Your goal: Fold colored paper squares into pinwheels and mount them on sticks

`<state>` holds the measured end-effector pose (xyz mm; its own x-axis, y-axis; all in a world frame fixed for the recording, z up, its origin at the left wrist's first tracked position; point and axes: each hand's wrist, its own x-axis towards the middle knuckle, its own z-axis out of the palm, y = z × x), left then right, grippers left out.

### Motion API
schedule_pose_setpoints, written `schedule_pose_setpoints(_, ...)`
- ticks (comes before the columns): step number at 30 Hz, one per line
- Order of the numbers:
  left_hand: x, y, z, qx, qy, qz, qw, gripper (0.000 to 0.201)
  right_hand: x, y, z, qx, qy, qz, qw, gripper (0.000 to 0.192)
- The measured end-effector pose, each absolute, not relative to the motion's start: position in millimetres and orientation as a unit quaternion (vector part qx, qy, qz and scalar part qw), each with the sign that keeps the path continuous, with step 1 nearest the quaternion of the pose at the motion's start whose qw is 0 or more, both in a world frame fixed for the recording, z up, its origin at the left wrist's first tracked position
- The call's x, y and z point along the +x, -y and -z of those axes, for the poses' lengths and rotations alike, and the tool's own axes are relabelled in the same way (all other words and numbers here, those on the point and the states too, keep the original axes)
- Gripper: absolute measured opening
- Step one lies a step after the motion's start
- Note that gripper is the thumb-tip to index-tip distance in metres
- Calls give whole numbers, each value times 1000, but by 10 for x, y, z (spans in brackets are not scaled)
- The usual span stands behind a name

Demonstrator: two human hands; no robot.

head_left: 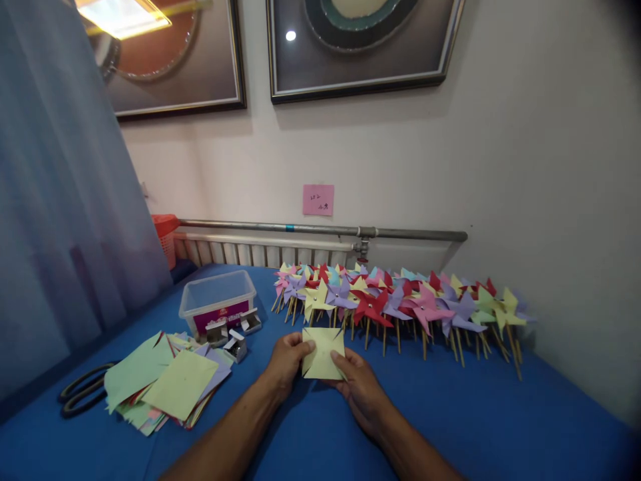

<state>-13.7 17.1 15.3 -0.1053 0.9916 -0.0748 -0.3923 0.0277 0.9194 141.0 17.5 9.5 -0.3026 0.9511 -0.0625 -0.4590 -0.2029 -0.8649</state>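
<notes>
honestly, loads done: pinwheels [371,307] bunched at the back. your left hand [287,361] and right hand [358,386] pinch 1 slit, unfolded yellow square [323,354] in front; paper pile [183,384] looks left to do.

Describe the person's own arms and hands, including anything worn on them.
The left forearm and right forearm are bare, with no sleeves in view. The left hand and right hand are ungloved, and no watch, bracelet or ring can be made out.

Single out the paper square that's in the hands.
The pale yellow square with slit corners, held by the left hand and the right hand; the others lie in the pile.
</notes>
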Motion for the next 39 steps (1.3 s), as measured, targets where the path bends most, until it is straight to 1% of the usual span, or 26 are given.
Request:
schedule_pose_setpoints(3, -131, -168, -142, 344, -426, -602, 582, 45, 1444, -131, -126, -292, 385, -723, 494, 41)
schedule_pose_setpoints(10, -122, -174, -128, 316, -437, -616, 574, 50, 1514, -119, -147, -256, 392, -743, 479, 36)
schedule_pose_setpoints(14, -127, -175, -140, 316, -439, -620, 569, 48, 1525, -141, -158, -240, 386, -745, 488, 33)
schedule_pose_setpoints(18, -106, -156, -150, 343, -450, -607, 558, 44, 1512, -123, -189, -228, 385, -753, 482, 38)
schedule_pose_setpoints(22, -76, -133, -153, 372, -462, -592, 545, 41, 1495, -100, -204, -253, 391, -740, 485, 40)
schedule_pose_setpoints(28, -45, -105, -163, 377, -459, -588, 549, 44, 1460, -103, -101, -289, 396, -725, 484, 47)
schedule_pose_setpoints(35, -64, -72, -211, 345, -429, -610, 570, 43, 1427, -183, 90, -349, 389, -674, 522, 40)
schedule_pose_setpoints(39, -72, -73, -235, 364, -452, -622, 525, 40, 1426, -198, 83, -358, 387, -668, 525, 38)
